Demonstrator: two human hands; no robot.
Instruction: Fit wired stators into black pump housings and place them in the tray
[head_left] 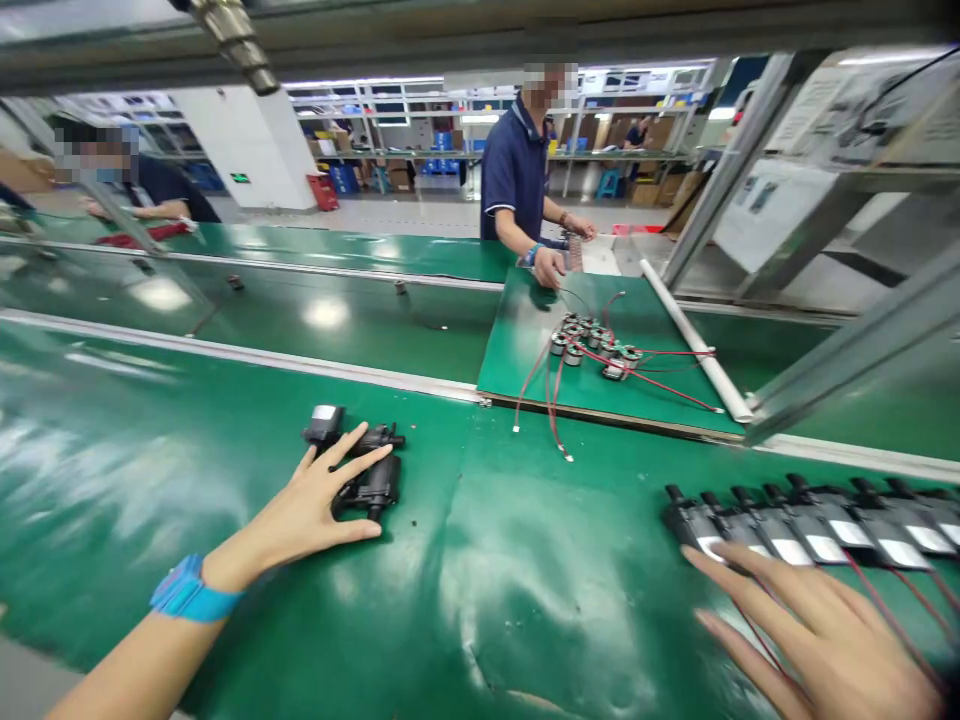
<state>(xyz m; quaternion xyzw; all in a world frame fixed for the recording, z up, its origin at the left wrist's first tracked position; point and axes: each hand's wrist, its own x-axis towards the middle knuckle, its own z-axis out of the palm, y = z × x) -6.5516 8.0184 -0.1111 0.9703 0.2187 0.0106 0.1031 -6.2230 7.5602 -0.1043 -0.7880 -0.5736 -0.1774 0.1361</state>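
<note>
My left hand (322, 500), with a blue wristband (196, 592) at the wrist, lies spread over a small cluster of black plastic pump-like units (379, 485). Its fingers rest on or just above them and partly hide them; one unit at the back has a white label (324, 412). At the lower right, my right hand (817, 630) has its fingers apart, the fingertips at the near side of a row of several similar black units (802, 520) with white labels and red wires. Whether those fingertips touch the row I cannot tell. Nothing is gripped in either hand.
Beyond the green bench (525, 560), a raised green board (517, 330) carries several small round metal motor parts (592, 340) with red wires. A co-worker (517, 180) reaches over it; another person (161, 185) sits at far left. A metal post (795, 350) slants at right.
</note>
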